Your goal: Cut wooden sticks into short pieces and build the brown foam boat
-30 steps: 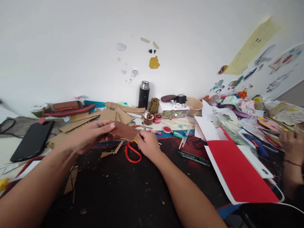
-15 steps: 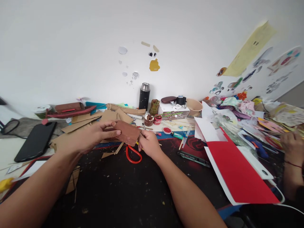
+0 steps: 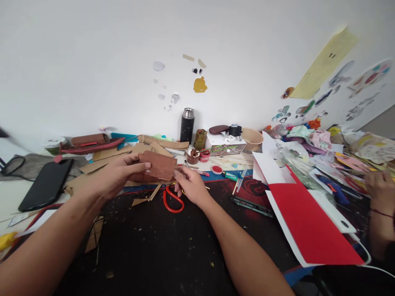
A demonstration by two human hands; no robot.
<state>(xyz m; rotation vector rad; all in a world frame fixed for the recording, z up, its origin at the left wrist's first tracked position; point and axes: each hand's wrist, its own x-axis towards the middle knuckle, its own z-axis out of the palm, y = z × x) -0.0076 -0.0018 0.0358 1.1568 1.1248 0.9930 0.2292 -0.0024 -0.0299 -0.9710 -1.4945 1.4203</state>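
A reddish-brown painted piece (image 3: 160, 165), flat and roughly rectangular, is held up above the dark mat. My left hand (image 3: 119, 174) grips its left end, thumb on the near face. At its right edge, the fingers of my right hand (image 3: 189, 185) pinch the lower corner. Under the piece, red-handled scissors (image 3: 173, 201) lie on the mat, their blades hidden. Thin wooden sticks (image 3: 154, 192) and cardboard scraps (image 3: 139, 201) are just left of the scissors.
Behind stand a black flask (image 3: 187, 127) and open paint jars (image 3: 193, 155). A black phone (image 3: 46, 185) lies left. Red paper (image 3: 311, 222) and a box cutter (image 3: 251, 206) are to the right. Another person's hand (image 3: 381, 189) is at the far right.
The brown piece has shifted slightly left and up and tilts differently, now more level. Both my hands have moved a little left with it.
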